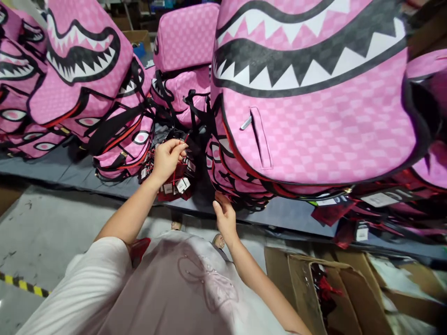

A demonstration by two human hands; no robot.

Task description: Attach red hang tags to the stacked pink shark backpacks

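Observation:
My left hand (pixel 169 158) is closed in a pinch over a bunch of dark hang tags (pixel 181 185) with white labels and red strings. A thin red string (pixel 187 138) shows at its fingertips. My right hand (pixel 226 216) is at the table's front edge, beside the lower corner of a stack of pink backpacks (pixel 223 174). Its thumb stands apart from the fingers, whose tips are partly hidden, and nothing shows in its grip. Over that stack rests a large pink checkered backpack (pixel 324 125) with a black-and-white shark mouth and a zipped pocket.
More pink backpacks (pixel 82 51) are piled at the left, and another pink bag (pixel 186 37) stands behind the tags. Dark cloth covers the table (pixel 293 216). An open cardboard box (pixel 296 284) sits on the floor at the right. Yellow-black tape (pixel 24 284) marks the floor.

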